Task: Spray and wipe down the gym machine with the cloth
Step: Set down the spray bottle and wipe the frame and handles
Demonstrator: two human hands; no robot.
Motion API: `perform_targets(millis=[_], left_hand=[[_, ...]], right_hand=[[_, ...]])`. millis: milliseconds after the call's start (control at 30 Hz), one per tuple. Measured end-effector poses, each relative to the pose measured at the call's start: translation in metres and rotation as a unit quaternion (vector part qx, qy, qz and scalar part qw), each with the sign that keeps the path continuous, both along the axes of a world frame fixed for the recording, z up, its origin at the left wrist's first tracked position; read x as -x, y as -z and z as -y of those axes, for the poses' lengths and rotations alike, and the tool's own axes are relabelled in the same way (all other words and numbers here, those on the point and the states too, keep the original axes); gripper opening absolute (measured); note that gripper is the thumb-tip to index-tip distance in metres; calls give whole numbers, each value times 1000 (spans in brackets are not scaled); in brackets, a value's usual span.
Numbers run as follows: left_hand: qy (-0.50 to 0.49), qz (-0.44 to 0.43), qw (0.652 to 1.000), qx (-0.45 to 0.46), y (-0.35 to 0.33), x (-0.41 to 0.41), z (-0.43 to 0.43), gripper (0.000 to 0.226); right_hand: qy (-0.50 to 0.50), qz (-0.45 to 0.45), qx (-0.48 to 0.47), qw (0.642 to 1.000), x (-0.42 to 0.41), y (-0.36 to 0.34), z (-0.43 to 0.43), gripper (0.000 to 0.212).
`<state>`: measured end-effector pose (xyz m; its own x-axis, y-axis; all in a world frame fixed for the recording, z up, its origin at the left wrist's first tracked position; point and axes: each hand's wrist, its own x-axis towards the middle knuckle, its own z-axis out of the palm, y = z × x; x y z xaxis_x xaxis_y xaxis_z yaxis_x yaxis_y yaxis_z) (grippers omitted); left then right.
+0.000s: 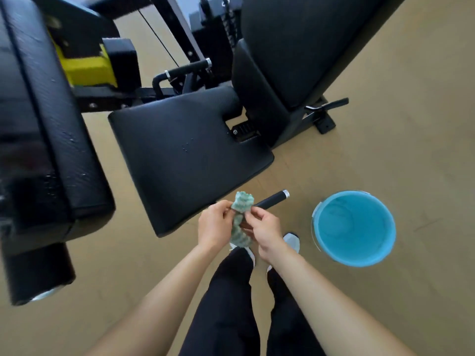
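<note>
Cloth (240,222): pale green with whitish bands, nubby weave, bunched into a long crumpled wad. The top end puffs up above the fingers; the lower end hangs down between the palms. It is held in the air just off the near corner of the seat (185,150), over the floor (385,124) and the shoes (291,241).

Left grip (214,226): clenched on the cloth, thumb and fingertips pinching its upper left side.
Right grip (264,228): likewise grasping the cloth, pinching the upper right side with the fingers curled. Both forearms are bare.

Machine: black padded seat with a few droplets (187,146) near the middle. Upright back pad (295,47) behind it. A large textured pad (43,124) at left also carries droplets. A black handle (273,200) with a silver end pokes out beyond the cloth. A yellow part (87,70) sits on the frame.

Blue bucket (354,227): stands upright on the floor, to the right of the feet, apart from the machine.
</note>
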<state>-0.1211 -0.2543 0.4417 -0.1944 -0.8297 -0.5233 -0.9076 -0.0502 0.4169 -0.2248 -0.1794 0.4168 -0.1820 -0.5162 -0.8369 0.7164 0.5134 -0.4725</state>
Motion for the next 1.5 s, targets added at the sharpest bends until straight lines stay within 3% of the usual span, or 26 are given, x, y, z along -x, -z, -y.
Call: perform_targets(millis=[167, 300, 433, 500, 633, 800, 967, 1067, 1167, 1233, 1300, 1500], left_hand=[[-177, -203, 963, 3, -80, 2, 7, 16], [-239, -301, 923, 23, -134, 0, 27, 18], [-267, -373, 886, 67, -181, 6, 46, 10], [-279, -383, 876, 86, -196, 12, 55, 13], [-296, -400, 862, 98, -210, 24, 78, 18], [-312, -394, 851, 153, -232, 43, 118, 6], [-392, -372, 796, 272, -265, 48, 175, 10], [-455, -359, 751, 317, -285, 40, 206, 10], [-530, -361, 694, 326, -293, 20, 237, 26], [-584, -365, 650, 320, -295, 2, 258, 33], [-612, -369, 622, 319, -297, -11, 276, 34], [-640, -388, 574, 332, -300, -36, 318, 25]], right_hand=[[-88, -60, 113, 988, 25, -71, 33, 31], [-191, -110, 219, 950, 40, -128, 62, 45], [-242, -146, 258, 924, 46, -173, 93, 52], [-258, -158, 270, 914, 50, -191, 108, 43], [-291, -269, 289, 872, 64, -222, 142, 17], [-290, -332, 310, 842, 81, -244, 205, 18], [-319, -350, 379, 795, 71, -273, 296, 18], [-360, -358, 428, 747, 53, -293, 344, 16], [-413, -329, 486, 697, 34, -314, 382, 20], [-455, -390, 527, 602, 21, -321, 406, 41], [-454, -452, 556, 530, 8, -323, 429, 44], [-399, -517, 606, 454, -43, -335, 500, 30]])
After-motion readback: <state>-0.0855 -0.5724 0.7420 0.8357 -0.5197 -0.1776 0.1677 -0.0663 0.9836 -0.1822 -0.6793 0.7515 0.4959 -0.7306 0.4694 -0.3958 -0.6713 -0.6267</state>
